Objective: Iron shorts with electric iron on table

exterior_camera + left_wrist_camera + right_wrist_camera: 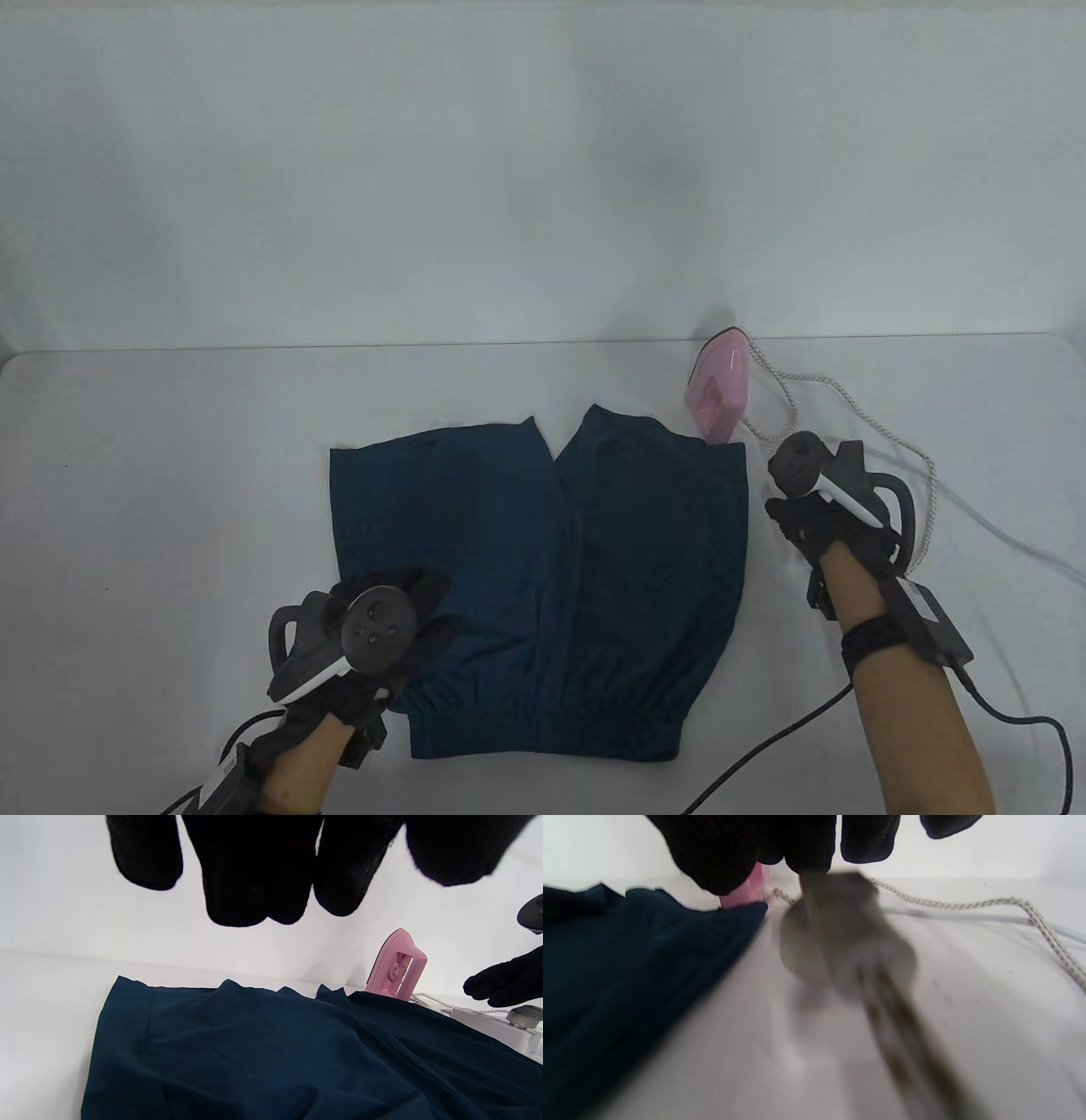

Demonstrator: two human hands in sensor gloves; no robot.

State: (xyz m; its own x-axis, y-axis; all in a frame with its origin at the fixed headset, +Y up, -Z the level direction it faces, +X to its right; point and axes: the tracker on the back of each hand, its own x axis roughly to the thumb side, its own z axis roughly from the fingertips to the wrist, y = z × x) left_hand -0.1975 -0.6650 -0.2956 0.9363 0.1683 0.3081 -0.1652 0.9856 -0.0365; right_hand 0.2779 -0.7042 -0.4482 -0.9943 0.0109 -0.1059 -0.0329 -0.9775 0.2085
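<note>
Dark teal shorts (551, 586) lie flat on the white table, waistband toward me. They also show in the left wrist view (254, 1052) and the right wrist view (628, 984). A pink iron (719, 386) stands on its heel at the shorts' far right corner (396, 965). My left hand (399, 611) is over the shorts' near left part, fingers (250, 878) spread and gripping nothing. My right hand (797, 509) is just right of the shorts, fingers (734, 853) hanging over a blurred grey plug (840, 938). I cannot tell whether they touch it.
The iron's braided cord (848, 399) loops over the table to the right (1009, 906). A white power strip (488, 1022) lies right of the shorts under my right hand (505, 984). A white wall rises behind the table's far edge.
</note>
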